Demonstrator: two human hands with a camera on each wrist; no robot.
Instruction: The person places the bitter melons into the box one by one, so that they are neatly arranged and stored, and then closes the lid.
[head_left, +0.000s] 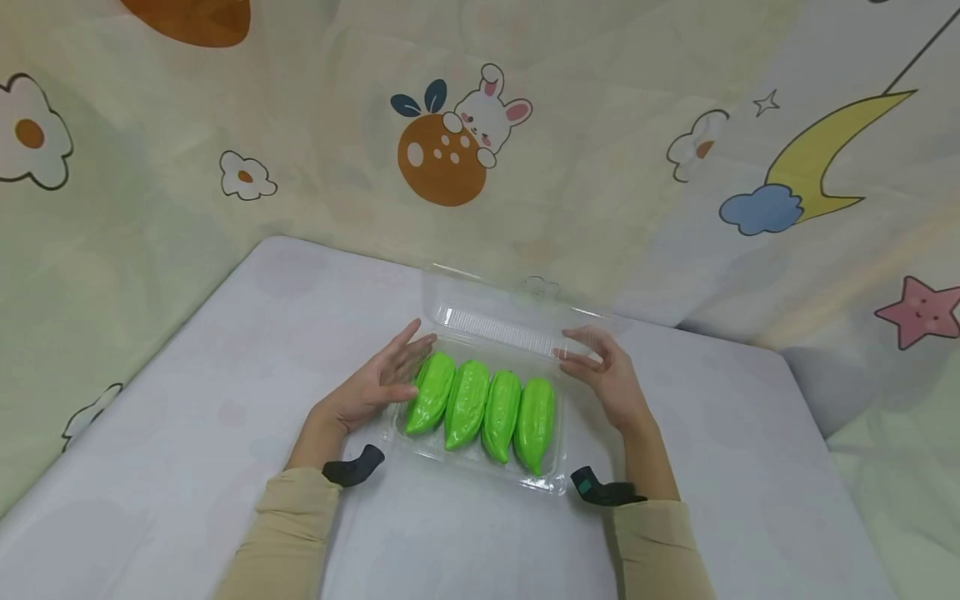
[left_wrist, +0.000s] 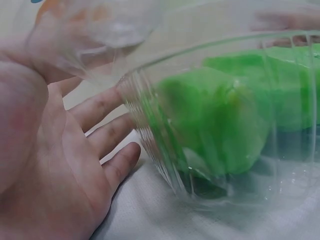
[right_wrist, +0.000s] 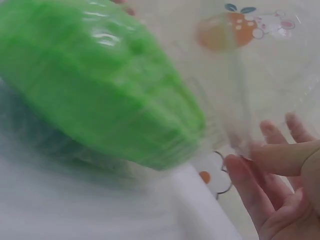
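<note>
A clear plastic clamshell box (head_left: 480,468) sits on the table with its lid (head_left: 495,325) raised at the far side. Several glossy green, ridged pieces with pointed ends, like bitter melons (head_left: 467,404), lie side by side in its base. At the box's left end is my left hand (head_left: 378,379), fingers extended; in the left wrist view its fingertips (left_wrist: 127,157) are against or just behind the clear wall. Near the far right corner, my right hand (head_left: 607,379) pinches the plastic edge between thumb (right_wrist: 280,159) and finger, as the right wrist view shows.
A white cloth covers the table (head_left: 225,400). Behind it hangs a printed curtain (head_left: 585,125) with a rabbit, flowers and a moon. Black bands (head_left: 352,468) sit on both wrists, beside beige sleeves (head_left: 288,533).
</note>
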